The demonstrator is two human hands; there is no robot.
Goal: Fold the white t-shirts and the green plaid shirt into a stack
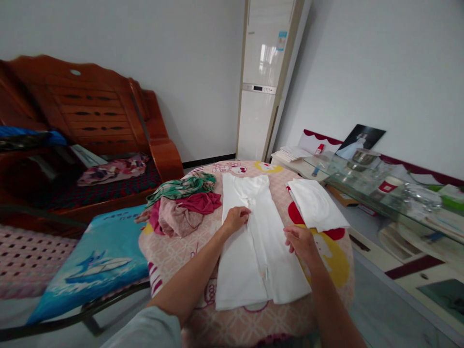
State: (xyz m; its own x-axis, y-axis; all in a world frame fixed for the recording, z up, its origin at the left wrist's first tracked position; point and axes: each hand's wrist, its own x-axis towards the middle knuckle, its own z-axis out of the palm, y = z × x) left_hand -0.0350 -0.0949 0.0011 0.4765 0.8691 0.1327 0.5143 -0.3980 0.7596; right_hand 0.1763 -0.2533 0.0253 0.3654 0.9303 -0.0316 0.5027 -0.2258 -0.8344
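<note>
A white shirt (253, 261) lies spread on a round table, its neckline at the far end and its front opening running lengthwise down the middle. My left hand (236, 218) is on the shirt's upper part, fingers pinched at the edge of the front opening. At the shirt's right side edge is my right hand (300, 243), its fingers loosely bent and apart, with nothing visible in them. To the right rests a folded white garment (319, 205). On the left sits a loose heap of clothes: a green patterned cloth (184, 187), a dark pink one (203, 203) and a pale pink one (177, 217).
A patterned pink cloth (275, 316) covers the table. Left are a blue printed chair cushion (112, 241) and a wooden sofa (97, 106) with clothes on it. A glass-topped cabinet (402, 208) holding a cup and bowl runs along the right. A tall air conditioner (259, 121) stands behind.
</note>
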